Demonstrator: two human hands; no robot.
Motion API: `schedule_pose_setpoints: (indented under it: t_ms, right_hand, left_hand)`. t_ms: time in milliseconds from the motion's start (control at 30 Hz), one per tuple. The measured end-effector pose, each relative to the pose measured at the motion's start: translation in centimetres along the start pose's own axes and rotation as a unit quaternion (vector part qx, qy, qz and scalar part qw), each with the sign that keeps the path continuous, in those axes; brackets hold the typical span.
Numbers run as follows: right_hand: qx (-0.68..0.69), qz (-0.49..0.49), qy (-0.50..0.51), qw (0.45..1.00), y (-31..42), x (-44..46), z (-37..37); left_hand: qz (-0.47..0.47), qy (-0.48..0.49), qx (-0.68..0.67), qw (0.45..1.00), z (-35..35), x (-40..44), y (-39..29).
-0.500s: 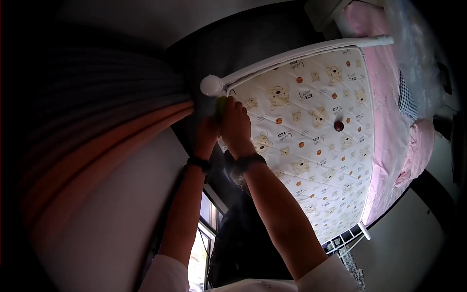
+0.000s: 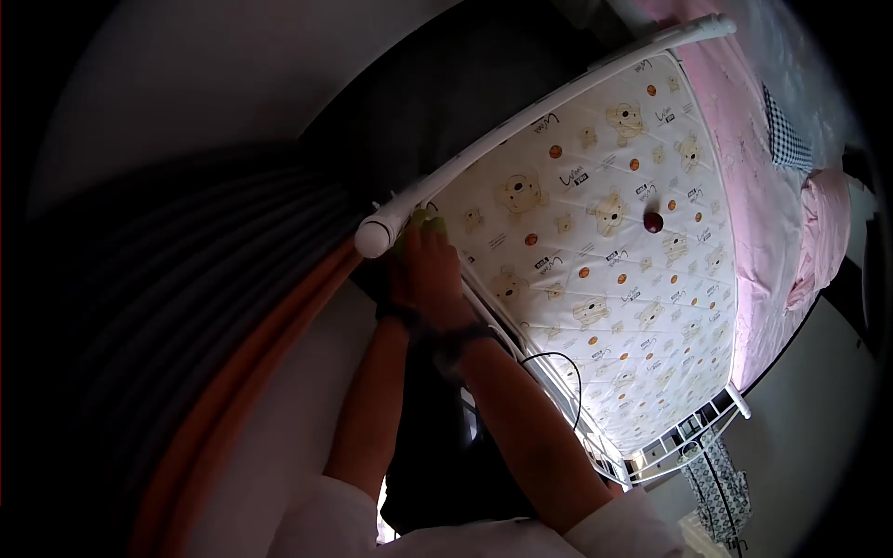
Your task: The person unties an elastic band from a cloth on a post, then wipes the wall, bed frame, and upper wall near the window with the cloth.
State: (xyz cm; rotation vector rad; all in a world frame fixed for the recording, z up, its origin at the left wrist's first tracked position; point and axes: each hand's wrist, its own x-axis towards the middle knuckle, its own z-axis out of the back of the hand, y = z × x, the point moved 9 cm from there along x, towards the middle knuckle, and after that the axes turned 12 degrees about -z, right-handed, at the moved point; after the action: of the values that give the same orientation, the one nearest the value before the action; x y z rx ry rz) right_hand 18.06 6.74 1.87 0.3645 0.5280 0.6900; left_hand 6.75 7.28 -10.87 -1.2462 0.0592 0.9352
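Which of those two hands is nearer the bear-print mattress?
The right hand, its fingers curled over a green object near the mattress corner; the left hand, partly hidden, is on the curtain side.

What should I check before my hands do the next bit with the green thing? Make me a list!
1. Right hand on the green thing: ok, its fingers are around it.
2. Left hand holding too: cannot tell, it is dark and partly hidden.
3. Good light on the hands: not ok, they are in shadow.
4. Plenty of room by the white post: not ok, the hands look very close to it.
5. Red ball away from the hands: ok, it rests on the mattress.
6. Hands off the black cable: ok.
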Motion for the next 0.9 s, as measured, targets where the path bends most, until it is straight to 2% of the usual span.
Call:
schedule_pose_setpoints:
  t_ms: [67, 367, 500, 533, 600, 733, 800, 833, 867, 900]
  right_hand:
    - [-0.03, -0.016, 0.062, 0.997, -0.1, 0.2, -0.9]
    - [0.026, -0.087, 0.096, 0.991, -0.9, 0.8, -0.6]
    - [0.003, -0.118, 0.115, 0.986, -1.1, 0.6, -0.7]
    - [0.008, -0.107, 0.106, 0.989, -1.1, 0.5, -0.9]
    - [0.007, -0.092, 0.1, 0.991, -0.9, 0.8, -0.8]
    - [-0.008, -0.133, 0.094, 0.987, -0.8, 0.7, -0.3]
    - [0.022, -0.125, 0.112, 0.986, -0.9, 0.4, -0.2]
    - [0.039, -0.129, 0.11, 0.985, -0.4, 0.6, 0.4]
    - [0.038, -0.131, 0.104, 0.985, 0.0, 0.9, 0.8]
    - [0.029, -0.142, 0.116, 0.983, 0.1, 1.0, 0.9]
  left_hand:
    - [-0.022, 0.007, 0.0, 1.0, 0.1, 0.4, -0.1]
    - [-0.115, 0.061, -0.011, 0.991, -0.6, 1.5, 0.2]
    - [-0.135, 0.077, -0.007, 0.988, -2.5, 0.8, 3.0]
    - [-0.128, 0.076, -0.014, 0.989, -3.3, 0.5, 5.0]
    - [-0.082, 0.072, -0.243, 0.964, -4.7, 1.0, 8.0]
    - [-0.026, 0.025, -0.182, 0.983, -1.9, 1.0, 8.1]
    - [0.006, 0.022, -0.138, 0.99, -0.6, -0.4, 5.5]
    - [-0.036, -0.006, -0.068, 0.997, 1.8, -0.5, 2.1]
    - [-0.042, -0.003, -0.068, 0.997, 3.8, 0.0, -0.3]
    - [0.088, 0.057, -0.068, 0.992, 4.4, -0.3, -0.2]
